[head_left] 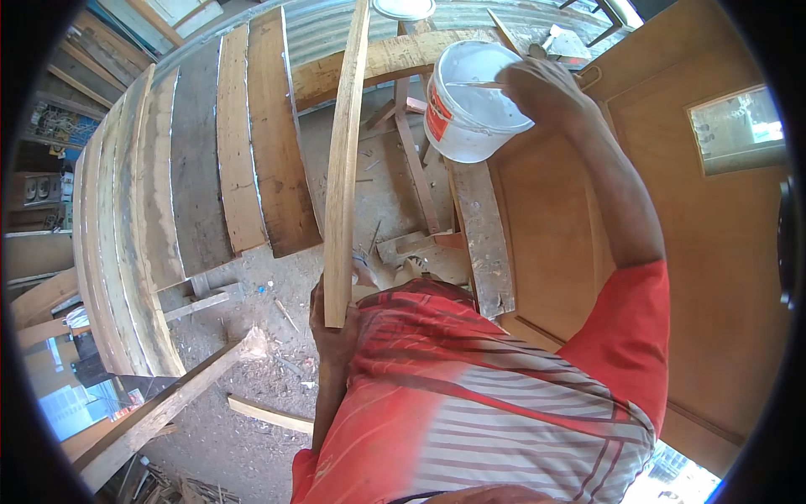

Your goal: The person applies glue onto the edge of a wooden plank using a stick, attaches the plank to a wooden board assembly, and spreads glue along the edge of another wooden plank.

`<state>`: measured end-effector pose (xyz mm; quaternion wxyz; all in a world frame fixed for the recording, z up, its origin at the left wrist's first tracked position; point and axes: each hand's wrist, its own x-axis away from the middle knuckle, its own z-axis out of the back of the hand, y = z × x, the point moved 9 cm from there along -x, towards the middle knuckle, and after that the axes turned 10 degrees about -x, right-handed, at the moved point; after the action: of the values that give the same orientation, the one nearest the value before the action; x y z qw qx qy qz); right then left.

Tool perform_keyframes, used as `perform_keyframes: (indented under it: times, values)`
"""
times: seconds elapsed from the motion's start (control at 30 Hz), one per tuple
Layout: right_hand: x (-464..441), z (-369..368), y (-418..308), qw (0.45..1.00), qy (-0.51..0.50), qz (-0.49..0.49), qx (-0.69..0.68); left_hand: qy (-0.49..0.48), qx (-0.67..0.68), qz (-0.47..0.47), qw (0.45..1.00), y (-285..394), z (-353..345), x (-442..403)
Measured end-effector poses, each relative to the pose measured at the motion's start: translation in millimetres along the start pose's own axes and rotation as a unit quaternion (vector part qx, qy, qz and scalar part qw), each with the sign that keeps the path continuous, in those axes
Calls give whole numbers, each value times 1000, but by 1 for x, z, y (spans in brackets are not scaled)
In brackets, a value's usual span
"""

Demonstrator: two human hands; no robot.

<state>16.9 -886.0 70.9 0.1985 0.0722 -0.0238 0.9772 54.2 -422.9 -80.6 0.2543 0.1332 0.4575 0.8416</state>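
My left hand [330,323] is closed round the near end of a long, narrow wooden strip [342,168], which points away from me past the top of the view. Over the rim of a white plastic bucket [474,139] with a red label, my right hand [544,91] is closed on a thin stick-like tool [472,84]. The tool reaches across the bucket's mouth, and its far tip is hard to make out. White material coats the bucket's inside. Left of the strip, several boards [197,160] lie side by side with white lines along their edges.
A large brown wooden panel [546,227] with a small opening stands at my right. Beyond the bucket lie a plank [386,57] and a white lid [404,8]. A loose beam [168,407] slants across the lower left. Wood scraps litter the dirt floor [277,336].
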Motion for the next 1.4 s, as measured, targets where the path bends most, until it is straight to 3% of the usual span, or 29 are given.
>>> perform_keyframes:
  times: [0.17, 0.3, 0.4, 0.5, 0.57, 0.67, 0.77, 0.87, 0.97, 1.07, 1.17, 1.27, 1.3, 1.37, 1.4]
  values:
    - [-45, -26, -3, 995, -41, 52, 74, -13, -26, 9, 1000, 12, -12, 5]
    - [-31, 6, 3, 996, 18, 61, 58, -3, -23, 19, 1000, 11, -7, 6]
    - [-10, 45, 11, 996, -2, -72, -52, -17, -2, 19, 1000, 13, -6, 1]
    - [8, 45, 63, 952, 81, -189, -224, -15, 55, 25, 998, 16, -6, -1]
    - [16, 21, 102, 932, 227, -126, -253, -9, 64, 28, 997, 10, -6, 0]
    - [31, -49, 130, 880, 132, -220, -400, -41, 43, 30, 998, 7, -7, -2]
    - [39, -93, 136, 762, 120, -240, -589, -51, 16, 8, 999, 8, -6, -5]
    - [39, -92, 126, 704, 126, -217, -664, -53, 24, 8, 998, 12, -3, -7]
    - [34, -73, 109, 740, 139, -188, -631, -56, 34, 17, 998, 4, -3, -6]
    - [25, -36, 84, 816, 145, -206, -521, -49, 52, 31, 997, -1, 0, -7]
    - [14, 2, 85, 824, 182, -212, -494, -48, 54, 59, 996, -2, 1, -8]
    - [12, 52, 91, 836, 222, -158, -475, -40, 65, 45, 996, 1, 4, -9]
    - [10, 51, 107, 835, 219, -214, -457, -48, 67, 51, 995, 2, 3, -10]
    - [-18, 27, 141, 787, 231, -208, -534, -65, 72, 61, 993, 7, 3, -11]
    - [-39, 5, 156, 734, 226, -200, -609, -61, 90, 66, 992, 4, 3, -9]
